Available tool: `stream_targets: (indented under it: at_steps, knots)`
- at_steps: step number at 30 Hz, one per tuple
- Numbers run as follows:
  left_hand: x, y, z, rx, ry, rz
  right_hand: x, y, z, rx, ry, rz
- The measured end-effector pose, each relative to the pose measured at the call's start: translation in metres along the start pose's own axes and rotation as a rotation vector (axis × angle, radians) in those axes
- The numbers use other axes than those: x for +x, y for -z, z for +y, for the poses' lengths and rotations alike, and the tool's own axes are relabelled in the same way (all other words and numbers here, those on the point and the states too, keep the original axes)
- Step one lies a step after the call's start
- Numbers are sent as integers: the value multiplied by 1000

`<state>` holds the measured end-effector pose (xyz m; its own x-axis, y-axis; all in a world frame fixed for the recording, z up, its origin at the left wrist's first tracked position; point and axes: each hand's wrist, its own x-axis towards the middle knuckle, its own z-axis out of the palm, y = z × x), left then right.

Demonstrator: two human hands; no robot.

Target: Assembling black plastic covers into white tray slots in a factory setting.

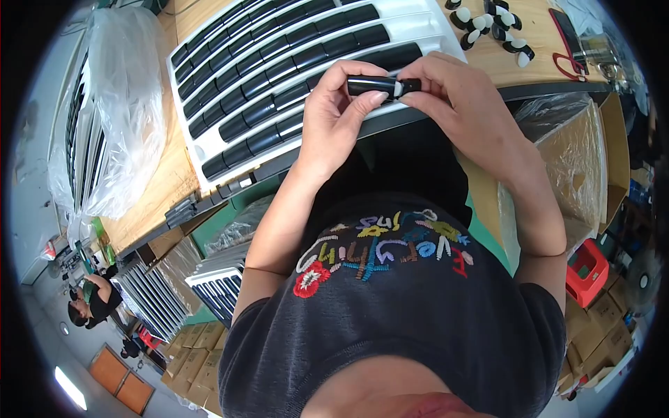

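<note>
Above the table's front edge, my left hand (329, 118) grips a short glossy black tube (366, 85) between thumb and fingers. My right hand (468, 97) pinches a small black piece with a white part (410, 86) against the tube's right end. The two parts touch there; whether they are joined I cannot tell. Just behind my hands lies a white plastic tray (198, 152), holding rows of similar black tubes (268, 83). Several loose small black-and-white pieces (477, 24) are scattered on the table to the tray's right.
Red-handled scissors (570, 66) lie by a dark flat device (568, 33) at the far right. A clear plastic bag (129, 104) covers stacked trays on the left. Below the table are a plastic-lined carton (573, 157) and a red stool (587, 273). Another person (101, 296) is far left.
</note>
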<state>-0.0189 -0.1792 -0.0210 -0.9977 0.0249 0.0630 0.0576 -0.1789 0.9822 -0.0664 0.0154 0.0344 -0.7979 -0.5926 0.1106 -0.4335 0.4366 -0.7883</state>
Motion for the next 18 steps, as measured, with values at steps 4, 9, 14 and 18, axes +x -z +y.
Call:
stream_targets:
  at_steps: [4, 9, 14, 18]
  knots:
    - [-6, 11, -4, -87, 60, -44, 14, -8, -2, 392, -191, 1]
    - [-17, -3, 5, -471, 205, -93, 43, -22, 25, 518, 129, 137]
    - [-27, -7, 10, -484, 221, -160, 38, -54, 5, 822, -310, -12]
    - [-37, -8, 14, -416, 249, -165, 28, -63, 1, 895, -372, -88]
